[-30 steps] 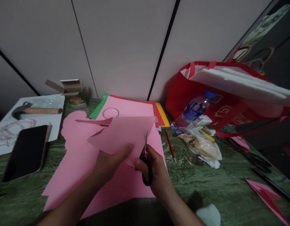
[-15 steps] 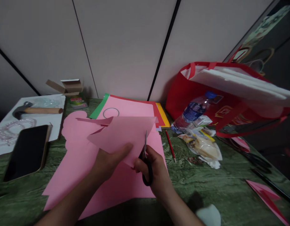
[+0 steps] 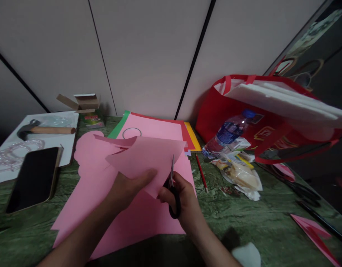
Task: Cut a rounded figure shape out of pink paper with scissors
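Note:
My left hand (image 3: 129,187) grips a sheet of pink paper (image 3: 148,154), thumb on top and the other fingers hidden beneath. The sheet is raised and tilted, with a cut edge curling at its left. My right hand (image 3: 182,200) has its fingers through the black handles of a pair of scissors (image 3: 172,174). Their blades point away from me and lie at the right part of the raised sheet. More pink paper (image 3: 90,189) lies flat under both hands, its left edge cut in scallops.
Left are a phone (image 3: 33,180), a hammer (image 3: 48,129), beads (image 3: 17,154) and an opened box (image 3: 90,111). Right are a red pencil (image 3: 201,172), a water bottle (image 3: 228,133), a red bag (image 3: 215,107), wrapped food (image 3: 240,174) and dark scissors (image 3: 304,191). Coloured sheets (image 3: 191,135) lie behind.
The view has shifted very slightly. The raised pink sheet's left end has moved a little right; both hands keep their hold in nearly the same place.

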A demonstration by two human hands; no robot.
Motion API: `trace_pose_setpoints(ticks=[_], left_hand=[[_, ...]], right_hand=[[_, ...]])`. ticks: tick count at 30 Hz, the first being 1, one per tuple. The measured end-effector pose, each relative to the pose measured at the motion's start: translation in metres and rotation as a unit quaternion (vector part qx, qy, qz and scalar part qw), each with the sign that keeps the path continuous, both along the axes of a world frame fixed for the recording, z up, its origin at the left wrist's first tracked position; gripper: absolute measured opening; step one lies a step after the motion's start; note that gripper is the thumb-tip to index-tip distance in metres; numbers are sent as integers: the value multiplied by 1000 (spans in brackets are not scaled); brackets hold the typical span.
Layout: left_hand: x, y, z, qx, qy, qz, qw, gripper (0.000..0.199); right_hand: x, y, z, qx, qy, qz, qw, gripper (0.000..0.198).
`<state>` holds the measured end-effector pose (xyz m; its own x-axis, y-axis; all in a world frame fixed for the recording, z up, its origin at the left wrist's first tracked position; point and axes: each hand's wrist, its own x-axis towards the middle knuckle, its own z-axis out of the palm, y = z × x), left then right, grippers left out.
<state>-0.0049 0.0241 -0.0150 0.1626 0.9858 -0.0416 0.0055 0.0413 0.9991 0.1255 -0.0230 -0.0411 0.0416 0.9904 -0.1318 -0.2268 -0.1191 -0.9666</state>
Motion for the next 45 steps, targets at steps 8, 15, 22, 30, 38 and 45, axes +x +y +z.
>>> trace_pose_setpoints(ticks=[8, 15, 22, 30, 38, 45], left_hand=[[-3, 2, 1, 6, 16, -22, 1000, 42], [-6, 5, 1, 12, 8, -48, 999, 30], [-8, 6, 0, -12, -4, -91, 996, 15], [-11, 8, -3, -3, -10, -82, 997, 15], [-11, 11, -4, -9, -16, -67, 998, 20], [-14, 11, -6, -18, -32, -61, 997, 18]], right_hand=[[4, 0, -2, 23, 36, 9, 999, 30], [3, 0, -5, 20, 25, 2, 999, 30], [2, 1, -3, 5, -6, 5, 1000, 30], [1, 1, -1, -9, -15, 1, 1000, 29], [1, 0, 1, -4, -12, 1, 1000, 26], [0, 0, -1, -12, 3, 0, 1000, 26]])
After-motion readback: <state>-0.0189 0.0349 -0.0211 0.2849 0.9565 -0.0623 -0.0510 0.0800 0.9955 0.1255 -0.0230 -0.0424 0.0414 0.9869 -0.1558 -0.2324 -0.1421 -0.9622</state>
